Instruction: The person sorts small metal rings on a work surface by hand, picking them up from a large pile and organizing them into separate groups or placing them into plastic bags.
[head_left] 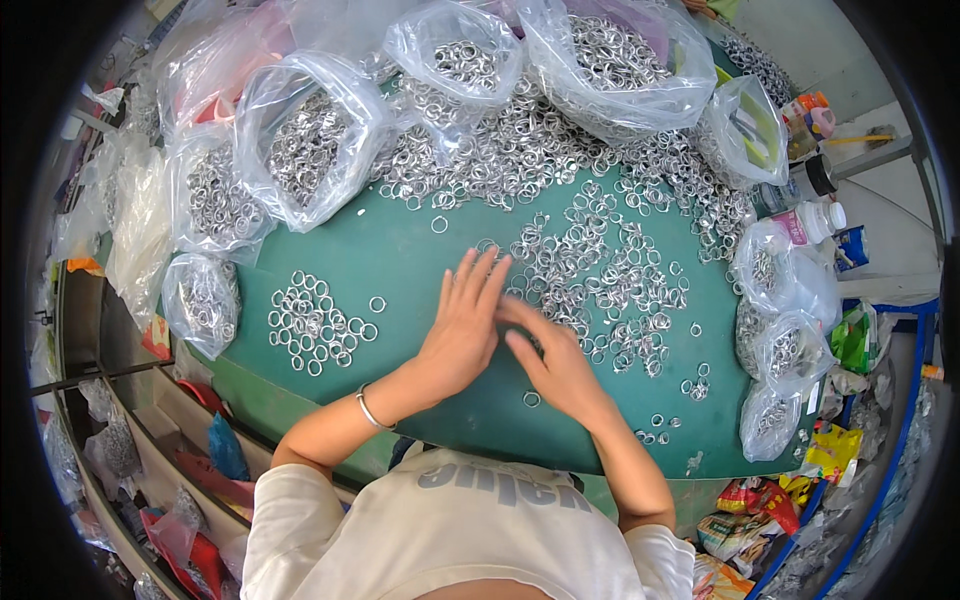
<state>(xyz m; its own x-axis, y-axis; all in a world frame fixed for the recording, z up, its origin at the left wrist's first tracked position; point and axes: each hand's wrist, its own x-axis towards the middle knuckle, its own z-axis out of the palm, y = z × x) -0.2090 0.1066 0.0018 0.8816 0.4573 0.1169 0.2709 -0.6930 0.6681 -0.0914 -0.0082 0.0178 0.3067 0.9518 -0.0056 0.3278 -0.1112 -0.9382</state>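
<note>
Many silver metal rings lie on the green table. My left hand is open over the middle, fingers stretched toward the far side and their tips next to the edge of a loose spread of rings. My right hand comes in from the right, thumb and fingers apart, its fingertips against or just behind the left hand's edge. Nothing shows in either hand. Off to the left sits a smaller group of rings. A single ring rests below my right hand.
A large heap of rings covers the far side, with clear plastic bags of rings around it. Smaller filled bags line the right edge. Bottles stand beyond them. A compartmented wooden shelf is at the left.
</note>
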